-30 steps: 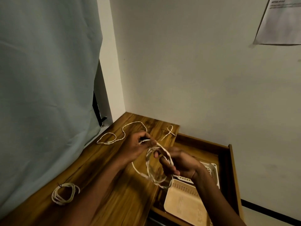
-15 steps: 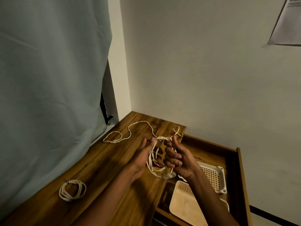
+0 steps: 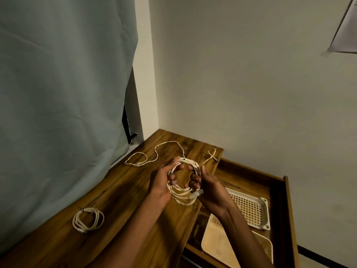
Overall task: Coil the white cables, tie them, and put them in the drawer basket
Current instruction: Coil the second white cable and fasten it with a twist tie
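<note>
Coil (image 3: 182, 182) hangs over the desk (image 3: 119, 190) edge, open drawer (image 3: 278, 192) just right. Left hand (image 3: 161, 182) and right hand (image 3: 207, 187) both curl fingers through its loops, gripping.

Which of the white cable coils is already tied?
The small coil lying alone on the table, near the curtain: a dark tie sits at its top. The coil in the hands is held by both hands and trails loose cable.

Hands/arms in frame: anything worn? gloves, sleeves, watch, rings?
Nothing worn that shows. Left hand and right hand are bare, no gloves. Both forearms are bare to the frame's bottom edge, no sleeve or cuff in view. No watch, band or markings at either wrist. The light is too dim to rule out rings.
</note>
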